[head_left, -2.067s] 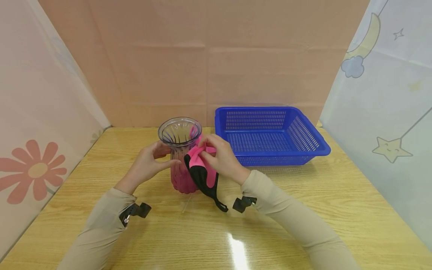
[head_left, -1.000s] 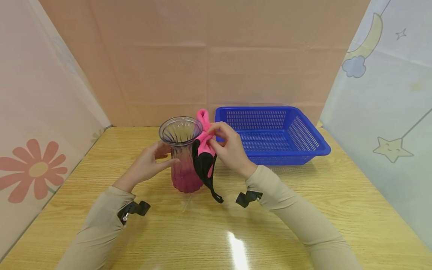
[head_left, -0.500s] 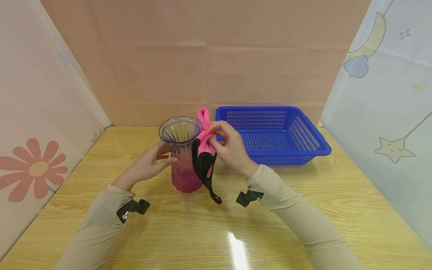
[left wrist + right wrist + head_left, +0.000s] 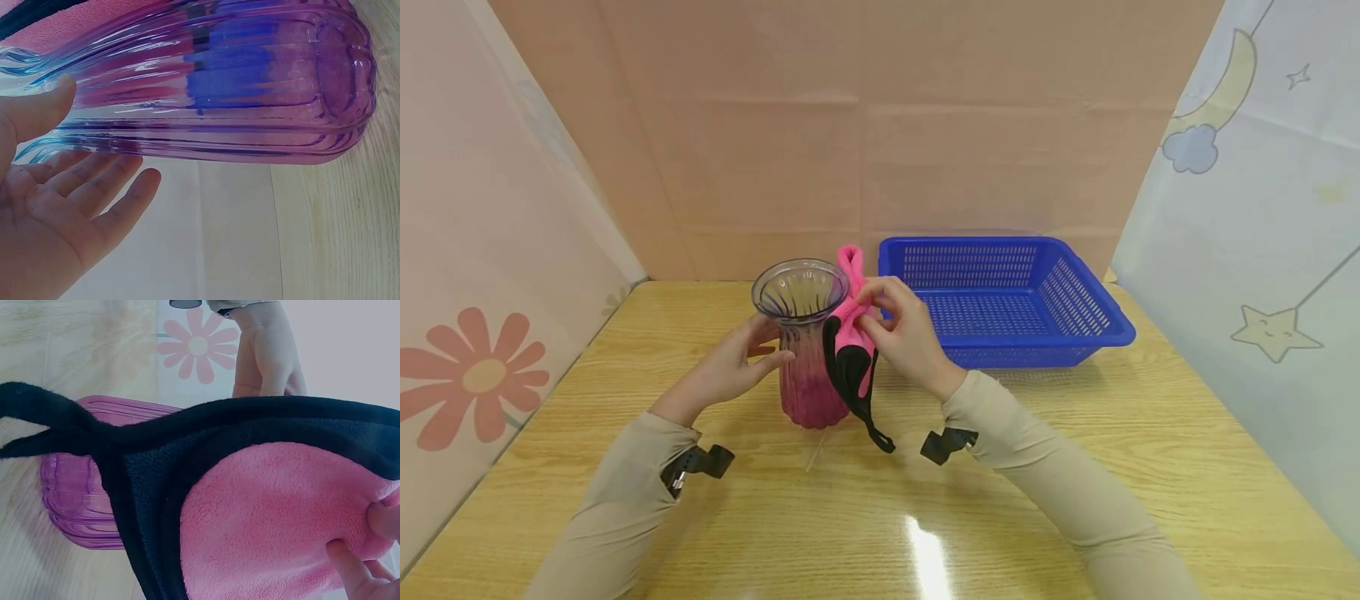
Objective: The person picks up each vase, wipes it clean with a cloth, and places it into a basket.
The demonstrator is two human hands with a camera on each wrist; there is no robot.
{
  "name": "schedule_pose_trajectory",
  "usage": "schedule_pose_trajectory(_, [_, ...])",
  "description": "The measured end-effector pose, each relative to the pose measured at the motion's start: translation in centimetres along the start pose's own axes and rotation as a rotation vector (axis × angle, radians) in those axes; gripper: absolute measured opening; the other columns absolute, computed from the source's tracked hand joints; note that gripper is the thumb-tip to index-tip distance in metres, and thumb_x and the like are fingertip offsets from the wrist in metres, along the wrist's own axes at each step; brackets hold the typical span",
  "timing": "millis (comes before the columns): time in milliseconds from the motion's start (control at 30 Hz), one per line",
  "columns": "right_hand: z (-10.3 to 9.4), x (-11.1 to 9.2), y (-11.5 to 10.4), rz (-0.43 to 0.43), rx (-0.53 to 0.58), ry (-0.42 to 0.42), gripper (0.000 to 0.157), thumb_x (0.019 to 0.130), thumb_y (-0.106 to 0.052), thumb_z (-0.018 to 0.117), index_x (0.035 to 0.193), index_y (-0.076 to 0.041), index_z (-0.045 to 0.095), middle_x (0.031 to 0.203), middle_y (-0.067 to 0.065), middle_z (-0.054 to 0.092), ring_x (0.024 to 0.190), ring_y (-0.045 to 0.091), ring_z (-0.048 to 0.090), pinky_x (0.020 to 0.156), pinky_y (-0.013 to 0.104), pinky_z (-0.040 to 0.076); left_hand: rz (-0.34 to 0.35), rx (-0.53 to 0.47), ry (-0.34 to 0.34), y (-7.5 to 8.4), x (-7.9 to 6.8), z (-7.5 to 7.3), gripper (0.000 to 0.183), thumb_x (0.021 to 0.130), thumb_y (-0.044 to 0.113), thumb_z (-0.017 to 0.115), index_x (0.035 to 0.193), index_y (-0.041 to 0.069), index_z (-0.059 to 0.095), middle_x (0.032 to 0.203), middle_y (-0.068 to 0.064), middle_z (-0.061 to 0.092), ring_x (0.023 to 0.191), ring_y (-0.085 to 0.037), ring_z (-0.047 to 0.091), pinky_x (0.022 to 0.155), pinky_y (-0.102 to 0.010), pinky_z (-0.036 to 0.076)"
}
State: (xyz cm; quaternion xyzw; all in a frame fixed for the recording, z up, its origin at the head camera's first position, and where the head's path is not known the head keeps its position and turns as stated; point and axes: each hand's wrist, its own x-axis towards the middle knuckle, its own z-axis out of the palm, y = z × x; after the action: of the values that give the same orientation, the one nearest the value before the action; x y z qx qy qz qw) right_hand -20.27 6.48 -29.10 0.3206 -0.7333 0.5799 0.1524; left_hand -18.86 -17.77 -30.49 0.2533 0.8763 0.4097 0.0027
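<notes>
A ribbed glass vase (image 4: 808, 375), clear at the flared rim and purple-pink toward its base, stands upright on the table. My left hand (image 4: 726, 362) holds it below the rim, thumb on the near side and fingers round the far side, as the left wrist view shows on the vase (image 4: 250, 94). Against the vase's right side hangs a plush hand towel (image 4: 852, 367), pink with black trim and a black loop at its lower end. My right hand (image 4: 902, 329) pinches the towel's pink part between thumb and fingers. In the right wrist view the towel (image 4: 262, 512) covers much of the vase.
A blue slotted plastic basket (image 4: 1000, 342) stands at the back right, close behind my right hand. The light wooden table (image 4: 820, 517) ends at a peach backdrop (image 4: 737, 150), with patterned sheets at both sides.
The towel has moved from in front of the vase to its right side, and its pink end now stands up beside the rim. Lately it has dipped slightly. My left hand has hardly moved.
</notes>
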Motion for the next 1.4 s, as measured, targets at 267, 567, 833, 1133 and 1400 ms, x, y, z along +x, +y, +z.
schedule_pose_trajectory(267, [0.4,-0.1,0.6,0.001,-0.031,-0.020,0.015,0.083,0.010,0.058,0.097,0.004,0.055,0.112,0.019,0.054,0.104,0.030,0.064,0.074,0.027,0.060,0.014,0.001,0.005,0.2,-0.2,0.0,0.060,0.092,0.009,0.056,0.144,0.000,0.026,0.139,-0.026,0.044,0.126,-0.043,0.046,0.100,-0.056,0.044])
schedule_pose_trajectory(567, [0.9,-0.2,0.8,0.019,-0.037,-0.039,0.015,0.084,0.008,0.059,0.096,0.003,0.054,0.112,0.018,0.054,0.107,0.032,0.063,0.074,0.028,0.060,0.000,0.000,0.007,0.1,-0.2,0.0,0.061,0.091,0.010,0.058,0.143,0.001,0.027,0.136,-0.025,0.046,0.125,-0.042,0.048,0.100,-0.056,0.044])
schedule_pose_trajectory(833, [1.2,-0.3,0.8,0.040,-0.051,-0.060,0.015,0.083,0.007,0.061,0.097,0.003,0.056,0.103,0.019,0.055,0.106,0.032,0.063,0.080,0.030,0.058,-0.004,-0.008,0.008,-0.1,-0.1,0.1,0.060,0.091,0.011,0.058,0.143,0.002,0.028,0.136,-0.025,0.047,0.125,-0.041,0.048,0.100,-0.056,0.044])
schedule_pose_trajectory(1133, [1.3,-0.6,0.9,0.032,-0.100,-0.093,0.015,0.084,0.005,0.061,0.097,0.001,0.056,0.104,0.017,0.058,0.105,0.030,0.062,0.082,0.034,0.058,-0.007,0.002,0.023,0.0,-0.2,0.2,0.057,0.092,0.011,0.057,0.142,0.002,0.030,0.135,-0.025,0.049,0.125,-0.040,0.049,0.100,-0.055,0.045])
schedule_pose_trajectory(1400, [1.3,-0.8,1.1,0.011,-0.158,-0.123,0.011,0.084,0.004,0.063,0.092,-0.001,0.058,0.099,0.015,0.061,0.100,0.027,0.059,0.083,0.037,0.058,-0.014,0.002,0.027,0.0,-0.2,0.2,0.057,0.092,0.012,0.057,0.142,0.002,0.031,0.136,-0.025,0.048,0.125,-0.040,0.048,0.101,-0.055,0.044])
